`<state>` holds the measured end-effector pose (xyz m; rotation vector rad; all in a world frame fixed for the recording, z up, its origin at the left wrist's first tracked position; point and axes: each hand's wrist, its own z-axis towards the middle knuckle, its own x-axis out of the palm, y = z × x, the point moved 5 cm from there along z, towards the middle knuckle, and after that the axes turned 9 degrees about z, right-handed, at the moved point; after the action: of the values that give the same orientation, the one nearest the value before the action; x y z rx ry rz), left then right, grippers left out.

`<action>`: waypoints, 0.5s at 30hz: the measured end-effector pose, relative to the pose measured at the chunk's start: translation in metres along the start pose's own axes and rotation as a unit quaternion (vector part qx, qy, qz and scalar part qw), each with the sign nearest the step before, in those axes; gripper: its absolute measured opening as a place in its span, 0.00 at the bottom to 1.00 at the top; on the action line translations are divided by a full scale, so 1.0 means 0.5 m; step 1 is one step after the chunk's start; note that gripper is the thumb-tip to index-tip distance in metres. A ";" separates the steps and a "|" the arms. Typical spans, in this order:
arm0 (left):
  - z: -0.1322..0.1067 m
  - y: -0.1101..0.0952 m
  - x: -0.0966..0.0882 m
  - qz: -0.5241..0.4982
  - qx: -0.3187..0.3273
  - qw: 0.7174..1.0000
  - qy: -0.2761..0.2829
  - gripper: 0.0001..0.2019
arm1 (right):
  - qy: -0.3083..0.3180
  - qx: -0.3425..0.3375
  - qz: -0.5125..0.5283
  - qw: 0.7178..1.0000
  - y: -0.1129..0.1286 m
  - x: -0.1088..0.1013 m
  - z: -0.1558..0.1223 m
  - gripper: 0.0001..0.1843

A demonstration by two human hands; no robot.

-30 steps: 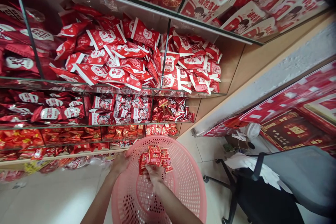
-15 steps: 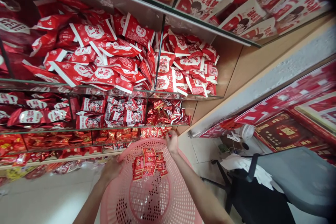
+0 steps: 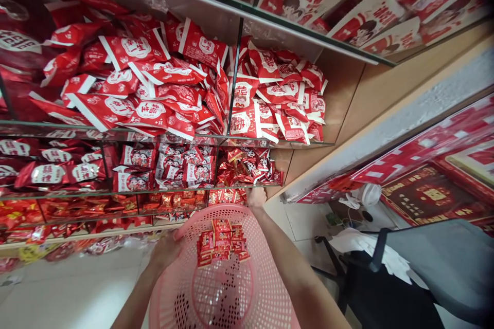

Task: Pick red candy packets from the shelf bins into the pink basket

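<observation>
A pink perforated basket (image 3: 247,298) sits low in front of me, with several small red candy packets (image 3: 222,240) lying inside near its far rim. My left hand (image 3: 166,250) grips the basket's left rim. My right hand (image 3: 256,197) reaches past the far rim into a low shelf compartment of small red packets (image 3: 227,196); its fingers are hidden among them.
Glass shelves (image 3: 231,140) hold heaps of red and white snack bags (image 3: 162,87) and red foil sweets (image 3: 247,164). A black chair (image 3: 405,277) with white cloth stands at the right. Red decorations (image 3: 424,185) lean on the right wall. Pale floor tiles lie at lower left.
My right hand left the packets in the basket and moved up and right to the low shelf. The view shifted slightly; my left hand kept its hold on the rim.
</observation>
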<state>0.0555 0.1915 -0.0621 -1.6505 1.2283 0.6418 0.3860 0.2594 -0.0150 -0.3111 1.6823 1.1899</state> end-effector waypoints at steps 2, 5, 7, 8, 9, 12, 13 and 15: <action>-0.004 -0.005 -0.007 -0.011 -0.004 1.000 -0.002 0.13 | -0.005 -0.010 0.008 1.000 0.002 -0.013 -0.015 0.15; -0.009 -0.015 -0.017 -0.015 -0.005 1.000 0.005 0.14 | -0.019 -0.045 0.035 0.998 0.000 -0.036 -0.059 0.15; -0.010 -0.021 -0.022 -0.009 -0.001 1.000 0.008 0.14 | -0.037 -0.080 0.079 0.993 -0.007 -0.050 -0.104 0.14; -0.010 -0.023 -0.023 -0.006 0.001 1.000 0.009 0.14 | -0.044 -0.097 0.102 0.989 -0.012 -0.055 -0.131 0.14; -0.009 -0.023 -0.023 -0.002 0.002 1.000 0.011 0.15 | -0.049 -0.111 0.121 0.985 -0.018 -0.057 -0.159 0.14; -0.005 -0.020 -0.017 0.002 0.003 1.000 0.019 0.15 | -0.037 -0.125 0.134 0.982 -0.045 -0.042 -0.236 0.13; -0.003 -0.019 -0.015 0.000 0.008 1.000 0.017 0.14 | -0.029 -0.125 0.130 0.983 -0.055 -0.031 -0.256 0.12; 0.000 -0.017 -0.012 -0.007 0.019 1.000 0.007 0.13 | -0.014 -0.117 0.106 0.987 -0.077 -0.007 -0.284 0.12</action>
<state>0.0613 0.1947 -0.0541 -1.6340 1.2316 0.5958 0.3318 0.1238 -0.0326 -0.2616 1.5818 1.5490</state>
